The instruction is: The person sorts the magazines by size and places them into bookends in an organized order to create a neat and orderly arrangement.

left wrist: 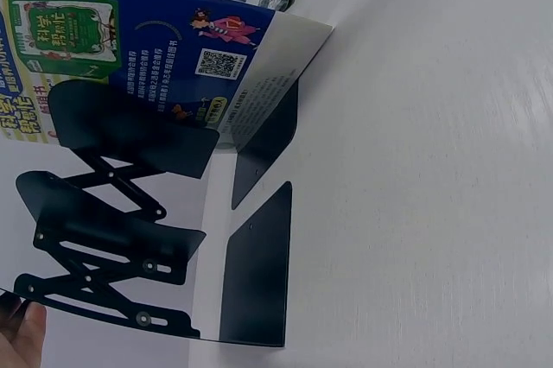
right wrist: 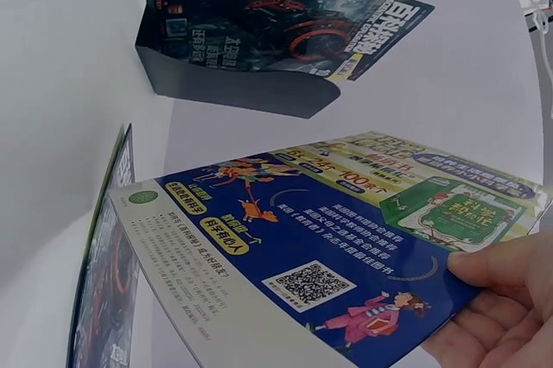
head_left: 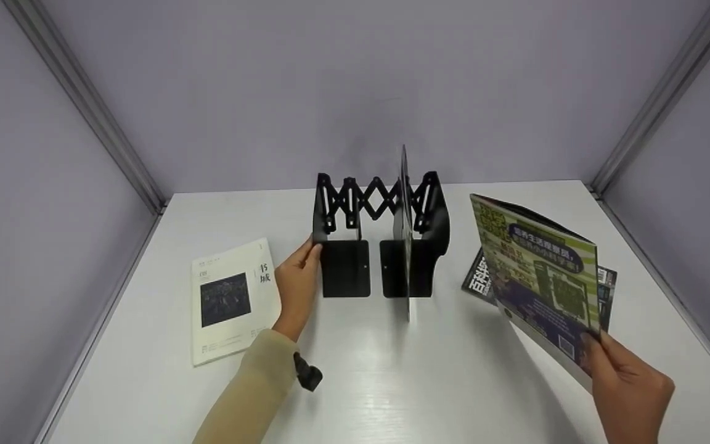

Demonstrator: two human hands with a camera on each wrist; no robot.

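A black expandable bookend [head_left: 346, 268] with scissor-like links stands on the table. At its left end plate my left hand [head_left: 298, 280] pinches the edge between thumb and fingers. One thin magazine [right wrist: 276, 22] stands upright in the bookend near the right plate, seen edge-on from the head. My right hand [head_left: 629, 382] grips the lower corner of a green, yellow and blue magazine [right wrist: 294, 247], which is held tilted above the table, right of the bookend. Under it, partly hidden, lies a dark magazine [head_left: 478, 280].
A cream-coloured book [head_left: 225, 336] with a dark square picture lies flat left of the bookend. The white table [head_left: 361, 394] is enclosed by pale walls at the back and both sides. A black wrist device [head_left: 309, 373] sits at the left sleeve.
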